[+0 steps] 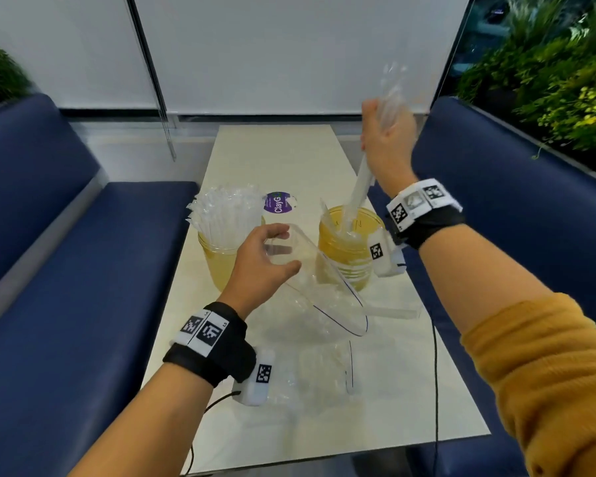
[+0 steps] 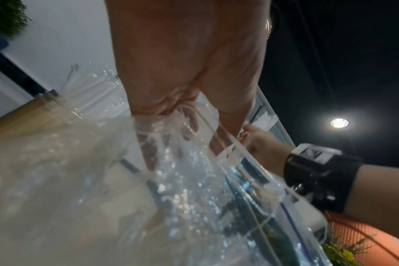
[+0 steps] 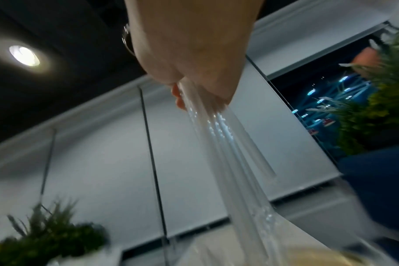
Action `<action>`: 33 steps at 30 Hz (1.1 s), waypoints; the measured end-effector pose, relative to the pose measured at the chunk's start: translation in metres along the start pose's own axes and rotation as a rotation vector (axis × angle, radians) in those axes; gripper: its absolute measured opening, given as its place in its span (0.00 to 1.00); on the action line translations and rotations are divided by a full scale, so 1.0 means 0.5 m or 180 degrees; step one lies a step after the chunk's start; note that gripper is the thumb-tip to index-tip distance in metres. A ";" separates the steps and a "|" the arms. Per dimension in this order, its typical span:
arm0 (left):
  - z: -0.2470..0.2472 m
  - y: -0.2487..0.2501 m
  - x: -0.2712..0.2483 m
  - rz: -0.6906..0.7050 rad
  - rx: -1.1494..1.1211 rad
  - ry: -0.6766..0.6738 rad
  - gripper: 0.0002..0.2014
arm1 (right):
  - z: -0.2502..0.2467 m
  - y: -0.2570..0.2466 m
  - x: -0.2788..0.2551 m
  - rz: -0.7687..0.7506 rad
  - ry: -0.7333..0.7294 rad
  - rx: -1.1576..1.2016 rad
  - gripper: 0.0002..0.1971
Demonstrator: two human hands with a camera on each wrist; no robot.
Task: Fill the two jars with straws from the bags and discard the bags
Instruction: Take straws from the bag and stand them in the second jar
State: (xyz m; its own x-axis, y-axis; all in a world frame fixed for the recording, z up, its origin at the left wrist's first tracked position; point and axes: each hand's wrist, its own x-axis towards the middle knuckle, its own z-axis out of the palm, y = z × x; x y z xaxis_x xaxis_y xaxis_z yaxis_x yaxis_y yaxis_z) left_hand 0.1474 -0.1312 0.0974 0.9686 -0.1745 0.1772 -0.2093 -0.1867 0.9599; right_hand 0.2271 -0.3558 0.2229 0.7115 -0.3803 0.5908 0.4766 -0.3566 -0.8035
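Note:
Two yellowish jars stand on the cream table (image 1: pixel 289 160). The left jar (image 1: pixel 217 259) is packed with clear wrapped straws (image 1: pixel 226 211). My right hand (image 1: pixel 386 142) grips a bundle of straws (image 1: pixel 358 187) above the right jar (image 1: pixel 348 249), their lower ends inside its mouth. In the right wrist view the straws (image 3: pixel 221 144) run down from the fist. My left hand (image 1: pixel 265 259) holds the top edge of a clear zip bag (image 1: pixel 324 297) beside the right jar; in the left wrist view the bag (image 2: pixel 194 180) hangs from the fingers (image 2: pixel 189 124).
Another clear bag (image 1: pixel 324 370) lies flat on the table near me, and one loose straw (image 1: pixel 396 313) lies by the right jar. A purple sticker (image 1: pixel 277 203) sits behind the jars. Blue benches (image 1: pixel 66 270) flank the table. A black cable (image 1: pixel 436 373) runs along the right edge.

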 end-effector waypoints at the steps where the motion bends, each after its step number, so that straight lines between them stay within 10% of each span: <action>1: -0.001 0.000 0.001 -0.0008 -0.0008 -0.0002 0.31 | 0.003 0.033 -0.009 0.0124 -0.0068 -0.0146 0.14; 12: -0.027 0.002 0.006 -0.0108 0.0033 -0.0079 0.30 | -0.006 0.192 -0.067 0.1878 -0.0743 -0.1214 0.25; 18: -0.026 0.003 0.007 -0.0139 -0.0015 -0.0075 0.29 | -0.013 0.185 -0.059 0.1738 -0.0942 -0.1367 0.17; 25: -0.027 0.006 0.007 -0.0149 -0.0014 -0.0075 0.29 | -0.025 0.189 -0.052 0.1624 -0.1168 -0.0912 0.33; 29: -0.028 0.006 0.006 -0.0156 -0.0023 -0.0058 0.29 | -0.030 0.184 -0.040 0.0586 -0.0752 -0.1138 0.25; 33: -0.027 0.008 0.006 -0.0155 -0.0002 -0.0052 0.29 | -0.021 0.207 -0.062 0.0199 -0.2232 -0.2336 0.26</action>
State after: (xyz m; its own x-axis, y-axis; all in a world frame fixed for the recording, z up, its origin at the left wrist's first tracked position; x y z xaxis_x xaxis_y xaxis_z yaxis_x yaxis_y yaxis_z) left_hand 0.1514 -0.1197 0.1048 0.9753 -0.1810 0.1268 -0.1619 -0.1948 0.9674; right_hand 0.2489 -0.3902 0.1221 0.9792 0.0858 0.1840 0.1614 -0.8786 -0.4494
